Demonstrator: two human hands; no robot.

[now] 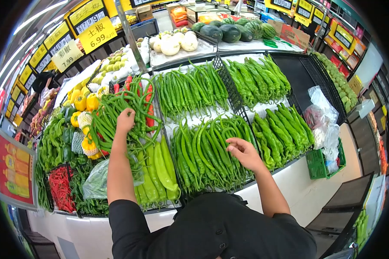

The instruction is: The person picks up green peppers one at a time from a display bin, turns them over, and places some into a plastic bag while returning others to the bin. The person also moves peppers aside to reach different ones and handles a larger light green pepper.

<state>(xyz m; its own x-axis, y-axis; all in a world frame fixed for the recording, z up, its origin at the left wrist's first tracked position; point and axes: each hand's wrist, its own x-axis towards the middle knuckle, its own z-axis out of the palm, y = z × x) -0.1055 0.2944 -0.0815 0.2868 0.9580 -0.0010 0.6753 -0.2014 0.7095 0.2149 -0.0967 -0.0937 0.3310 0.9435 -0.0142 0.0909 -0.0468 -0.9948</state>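
Note:
My left hand [125, 120] is at a loose heap of long green chili peppers [109, 113], its fingers closed around some of them; the fingertips are partly hidden. Red peppers [149, 105] show beside this heap. My right hand [243, 153] hovers over or touches the right part of a neat row of long green chili peppers [203, 149]. Its fingers are loosely bent and apart, with nothing in them. Behind lies another row of chili peppers [188, 90]. Light green peppers [153, 172] lie nearer my body, below the heap.
A plastic bag [96, 181] lies at the left, near small red chilies [62, 187] and yellow peppers [92, 102]. Black dividers [229, 82] separate the rows. Wrinkled green peppers [281, 136] are on the right, with a green basket [317, 164] beyond. Watermelons [231, 33] sit behind.

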